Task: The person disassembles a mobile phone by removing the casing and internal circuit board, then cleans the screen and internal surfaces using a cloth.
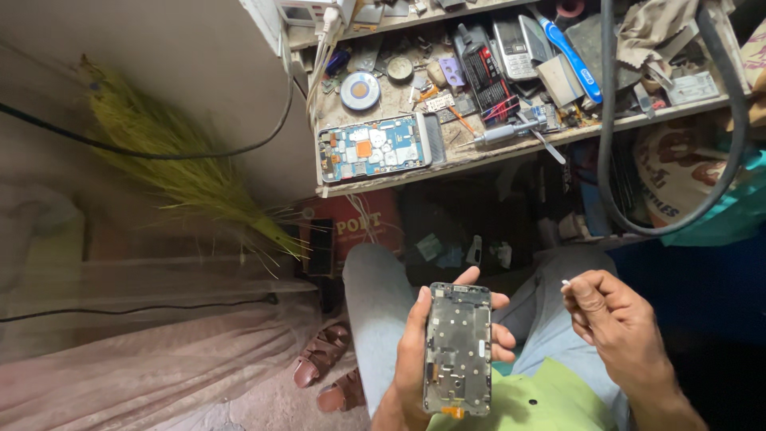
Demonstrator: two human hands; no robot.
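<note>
Up top, the cluttered, dusty wooden workbench (479,156) runs off the frame's edge, an opened phone with its blue circuit board exposed (372,148) lying at its near-left corner. Down over the lap, the left hand (415,351) wraps a dark, stripped phone frame (457,349), thumb along one side, fingertips curled round the other. The right hand (610,319), apart beside it, pinches a tiny white part (565,282) too small to identify.

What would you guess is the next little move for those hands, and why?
Probably the right hand brings the tiny white piece pinched in its fingertips over to the opened phone frame that the left hand holds face-up; the two are apart now.
</note>
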